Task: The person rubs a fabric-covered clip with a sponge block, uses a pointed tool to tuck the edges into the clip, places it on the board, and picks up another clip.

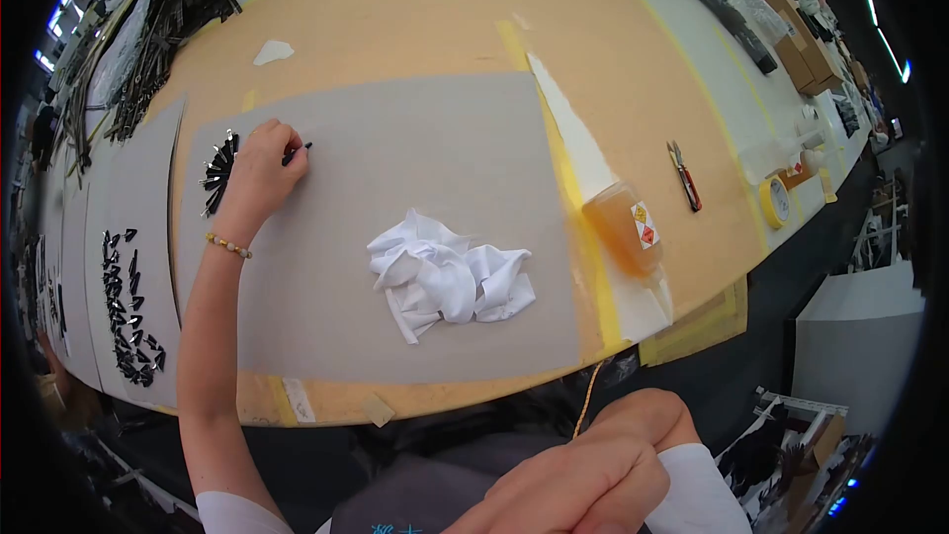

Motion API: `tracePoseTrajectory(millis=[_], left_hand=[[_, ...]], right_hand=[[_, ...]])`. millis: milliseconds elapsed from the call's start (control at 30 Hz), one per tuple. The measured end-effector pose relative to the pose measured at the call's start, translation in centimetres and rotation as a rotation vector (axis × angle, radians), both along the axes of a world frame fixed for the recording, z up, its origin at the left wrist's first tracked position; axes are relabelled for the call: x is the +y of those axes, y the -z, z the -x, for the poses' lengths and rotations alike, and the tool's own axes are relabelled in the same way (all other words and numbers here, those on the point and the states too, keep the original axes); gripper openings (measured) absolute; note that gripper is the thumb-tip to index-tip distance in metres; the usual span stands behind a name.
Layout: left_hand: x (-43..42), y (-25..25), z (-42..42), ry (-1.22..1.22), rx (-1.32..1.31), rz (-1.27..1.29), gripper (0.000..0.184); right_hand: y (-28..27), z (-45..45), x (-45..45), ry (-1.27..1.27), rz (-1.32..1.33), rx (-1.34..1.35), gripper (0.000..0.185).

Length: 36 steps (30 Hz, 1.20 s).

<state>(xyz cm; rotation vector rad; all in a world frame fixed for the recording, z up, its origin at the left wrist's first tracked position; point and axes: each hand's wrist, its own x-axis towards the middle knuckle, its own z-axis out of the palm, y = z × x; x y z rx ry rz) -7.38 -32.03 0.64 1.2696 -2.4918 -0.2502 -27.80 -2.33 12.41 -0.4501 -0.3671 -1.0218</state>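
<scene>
My left hand (273, 160) reaches over the grey board (395, 148), its fingers closed on a small black piece (305, 147) whose end sticks out to the right. Just left of that hand, slim black pieces with shiny tips (219, 174) lie fanned out. A crumpled white cloth (445, 272) rests on the lower middle of the board. My right hand (603, 485) is close to the camera at the bottom, over my lap, its fingers curled together; anything inside it is hidden.
Black and silver pieces (129, 321) are scattered at the left. On the right are an orange liquid bottle (625, 227), red-handled snips (685, 178), yellow tape (775, 202) and a cardboard box (806, 49). Dark strands (163, 15) pile up at the back left.
</scene>
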Motion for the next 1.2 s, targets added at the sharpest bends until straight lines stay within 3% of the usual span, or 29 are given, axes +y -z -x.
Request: tracePoseTrajectory(millis=[267, 300, 400, 467, 500, 567, 633, 700, 800, 900, 933, 1200], left_hand=[[0.8, 0.1, 6.2, 0.169, 0.001, 0.265, 0.008], [1.2, 0.0, 7.8, 0.208, 0.027, 0.303, 0.009], [2.1, 0.5, 11.3, 0.327, 0.091, 0.333, 0.008], [4.4, -1.1, 12.5, 0.373, 0.187, 0.274, 0.011], [5.9, -2.2, 12.9, 0.394, 0.237, 0.245, 0.012], [9.4, -4.8, 13.1, 0.452, 0.404, -0.179, 0.014], [12.6, -5.7, 11.9, 0.631, 0.581, -0.761, 0.013], [16.8, -6.4, 10.8, 0.463, 0.842, -1.366, 0.022], [21.2, -5.8, 9.9, 0.293, 1.073, -1.504, 0.02], [22.8, -5.5, 8.7, 0.363, 1.232, -1.63, 0.015], [23.4, -4.8, 8.4, 0.34, 1.213, -1.484, 0.011], [28.0, -3.7, 6.8, 0.032, 1.444, -1.303, 0.01]], right_hand=[[0.8, 1.7, 0.5, 0.119, 0.141, 0.074, 0.042], [1.2, 3.1, 0.1, 0.077, 0.164, 0.161, 0.04], [1.3, 4.9, 0.9, 0.202, -0.088, 0.479, 0.041], [2.6, 5.7, 1.1, 0.375, -0.287, 0.881, 0.044], [4.5, 5.9, 1.2, 0.415, -0.343, 0.866, 0.043], [7.1, 6.2, 1.7, 0.461, -0.42, 0.831, 0.043], [7.8, 6.4, 1.9, 0.467, -0.438, 0.8, 0.045], [8.0, 6.2, 2.2, 0.469, -0.436, 0.832, 0.046], [8.2, 5.4, 2.6, 0.445, -0.385, 0.872, 0.047], [7.8, 4.3, 3.0, 0.407, -0.342, 0.958, 0.046], [7.5, 3.9, 3.2, 0.398, -0.348, 0.994, 0.045], [8.9, 1.4, 5.5, 0.491, -0.409, 1.026, 0.02]])
